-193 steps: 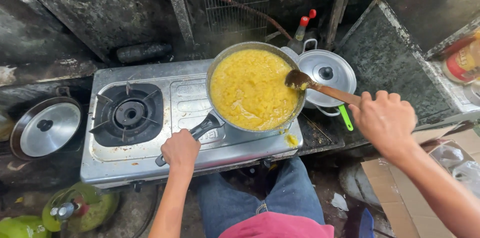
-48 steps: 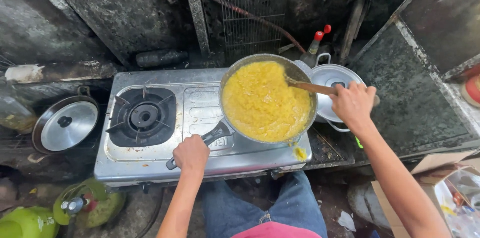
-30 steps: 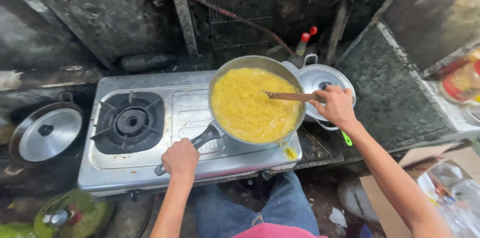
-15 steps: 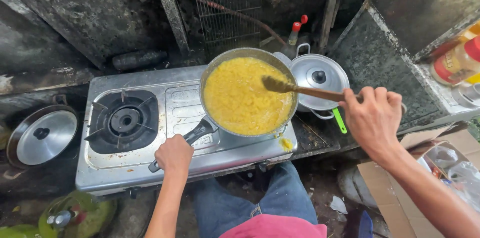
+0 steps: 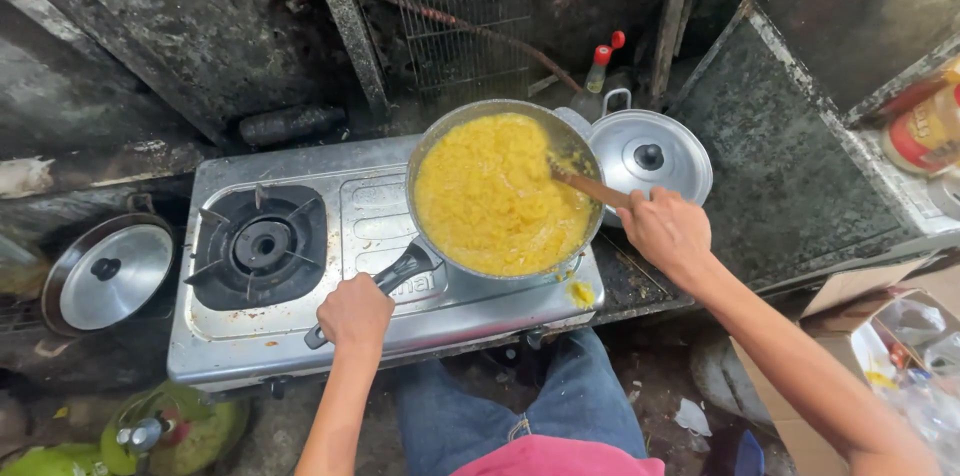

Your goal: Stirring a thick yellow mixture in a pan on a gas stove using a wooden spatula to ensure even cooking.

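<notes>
A round metal pan [image 5: 432,141] full of yellow food [image 5: 495,196] sits on the right burner of a steel two-burner gas stove [image 5: 300,336]. My left hand [image 5: 354,313] grips the pan's black handle [image 5: 402,268] at the stove's front. My right hand [image 5: 665,229] holds a wooden spatula [image 5: 590,186] whose blade dips into the food at the pan's right edge.
The left burner [image 5: 260,244] is bare. A lidded aluminium pot [image 5: 650,151] stands right of the pan, with red-capped bottles [image 5: 600,64] behind it. Another lidded pot [image 5: 108,274] sits left of the stove. A green gas cylinder [image 5: 165,428] is below; a cardboard box [image 5: 880,336] lies at right.
My right hand and the spatula have shifted within the pan from its middle to its right edge. My left hand stays on the handle. The view has wobbled slightly.
</notes>
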